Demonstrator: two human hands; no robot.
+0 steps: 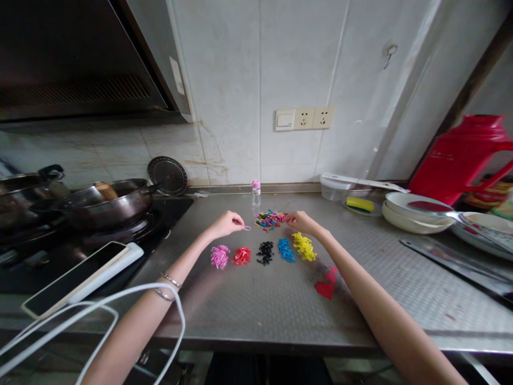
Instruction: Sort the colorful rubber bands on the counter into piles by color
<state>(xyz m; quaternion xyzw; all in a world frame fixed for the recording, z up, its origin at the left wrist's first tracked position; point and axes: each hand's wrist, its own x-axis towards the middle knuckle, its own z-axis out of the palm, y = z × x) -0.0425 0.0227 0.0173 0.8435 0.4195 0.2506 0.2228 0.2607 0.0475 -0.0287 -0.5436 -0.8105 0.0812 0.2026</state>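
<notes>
My left hand (229, 223) pinches a small pale pink rubber band (247, 228) to the left of a mixed heap of coloured rubber bands (271, 219). At that heap's right edge is my right hand (298, 220), its fingers pressed together; whatever is between them is too small to make out. Nearer to me lies a row of sorted piles: pink bands (220, 256), red bands (241, 256), black bands (265, 252), blue bands (286, 250) and yellow bands (304, 246). The yellow pile is just below my right hand.
Behind the heap stands a small pink-capped bottle (256, 193). A stove with a pan (108, 206), a phone (74, 278) and a white cable (132, 289) are on the left. Bowls (417, 214), a sponge (359, 204) and a red thermos (460, 160) occupy the right side.
</notes>
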